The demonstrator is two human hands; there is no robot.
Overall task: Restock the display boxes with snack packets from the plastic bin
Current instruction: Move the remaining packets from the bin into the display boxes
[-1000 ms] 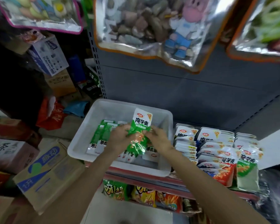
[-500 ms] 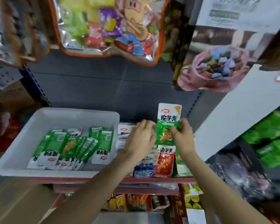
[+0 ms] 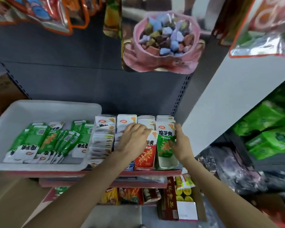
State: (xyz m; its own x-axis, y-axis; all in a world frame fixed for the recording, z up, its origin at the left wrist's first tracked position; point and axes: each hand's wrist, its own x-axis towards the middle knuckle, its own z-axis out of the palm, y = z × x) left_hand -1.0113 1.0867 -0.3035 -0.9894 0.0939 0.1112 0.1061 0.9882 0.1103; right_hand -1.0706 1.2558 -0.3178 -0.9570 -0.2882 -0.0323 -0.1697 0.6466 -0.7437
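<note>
Your right hand grips the green snack packet upright at the front of the rightmost display box; your left hand lies flat, fingers straight, on the rows of packets beside it. Left of the boxes on the shelf, the white plastic bin holds more green packets.
</note>
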